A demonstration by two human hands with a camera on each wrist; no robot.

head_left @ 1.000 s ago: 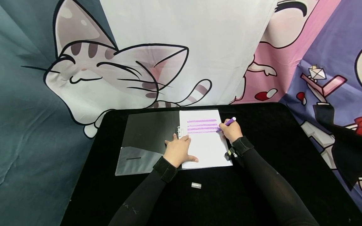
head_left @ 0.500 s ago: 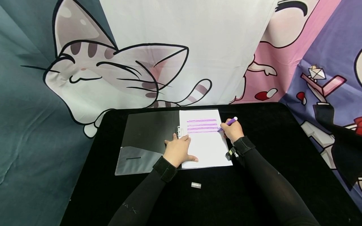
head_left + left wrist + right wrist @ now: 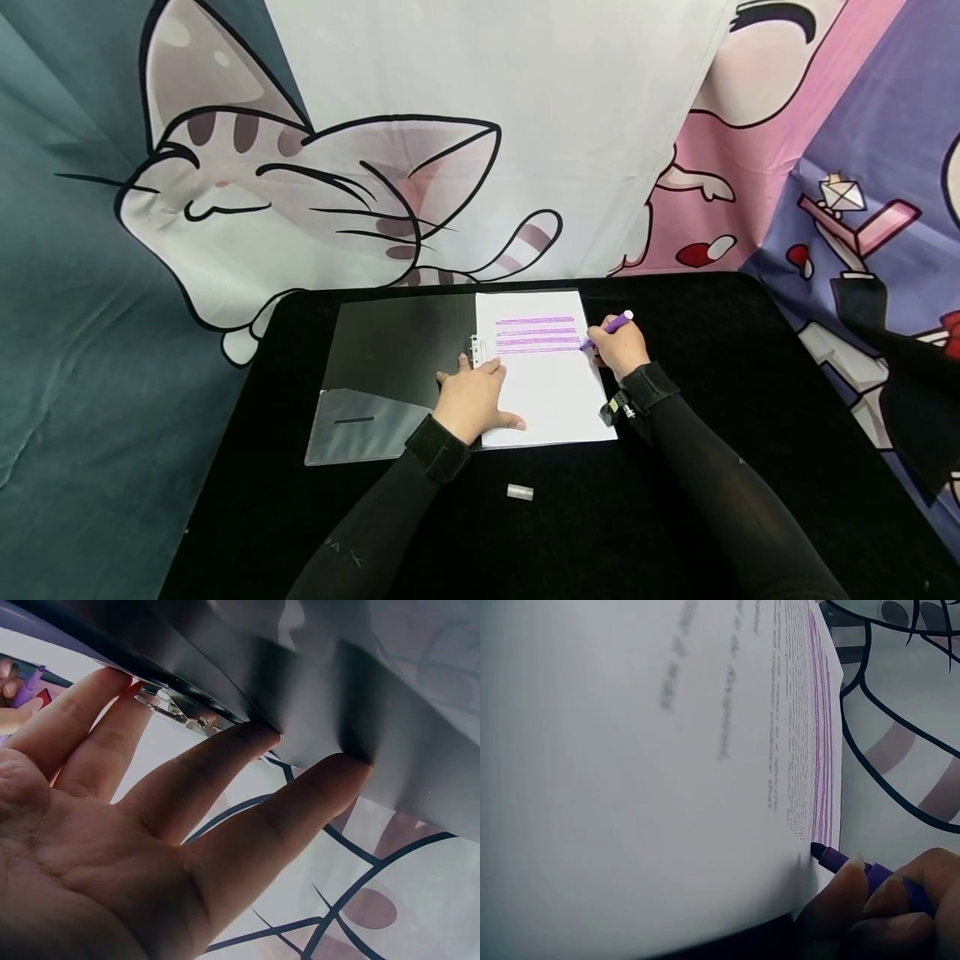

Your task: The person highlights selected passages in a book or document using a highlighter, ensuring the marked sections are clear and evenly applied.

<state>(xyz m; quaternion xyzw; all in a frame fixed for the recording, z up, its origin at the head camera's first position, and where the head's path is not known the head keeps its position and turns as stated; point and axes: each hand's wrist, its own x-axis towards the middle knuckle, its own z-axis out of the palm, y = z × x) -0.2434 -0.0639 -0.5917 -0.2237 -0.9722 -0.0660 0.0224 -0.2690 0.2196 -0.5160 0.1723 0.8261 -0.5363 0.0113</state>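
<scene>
My right hand [image 3: 621,346] pinches a purple marker [image 3: 618,322] near its tip. In the right wrist view the marker's dark tip [image 3: 818,850] is right at the end of the purple lines on the white paper [image 3: 547,400]. Several purple strokes [image 3: 537,332] run across the upper part of this printed sheet. The paper lies on the right side of an open dark folder [image 3: 405,337]. My left hand [image 3: 471,402] rests with spread, straight fingers over the folder's spine and the paper's left edge. Its fingertips touch the folder beside a metal clip [image 3: 184,712].
A small whitish cap [image 3: 521,492] lies on the black table [image 3: 600,533] in front of the folder. A clear pocket [image 3: 363,429] covers the folder's lower left. Behind the table hangs a cloth [image 3: 562,150] with cartoon prints.
My right hand has slid slightly to the right with the marker, its tip now at the right end of the lowest purple line. My left hand has stayed in place.
</scene>
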